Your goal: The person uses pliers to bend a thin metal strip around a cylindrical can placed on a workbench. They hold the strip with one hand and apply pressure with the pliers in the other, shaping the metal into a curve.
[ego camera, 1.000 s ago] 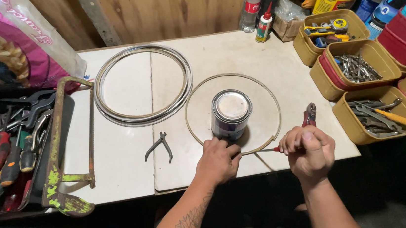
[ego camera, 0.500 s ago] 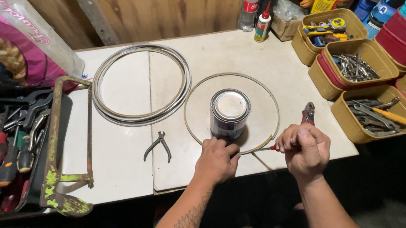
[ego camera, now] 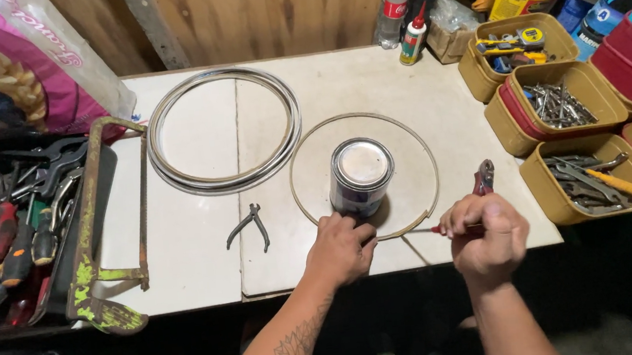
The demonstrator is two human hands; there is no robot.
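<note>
Left hand (ego camera: 341, 248): fingers curled, pressing wire hoop (ego camera: 306, 151) at table's (ego camera: 368, 80) front edge.
Right hand (ego camera: 485, 234): fist closed around red-handled pliers (ego camera: 482, 178).
Open room: table's front-left corner.

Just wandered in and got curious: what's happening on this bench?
A person works at a white table. The left hand presses on a thin metal ring lying flat around an upright tin can. The right hand grips red-handled pliers at the ring's near edge. Small dark pliers lie loose to the left, beside a stack of larger hoops and a rusty hacksaw.
</note>
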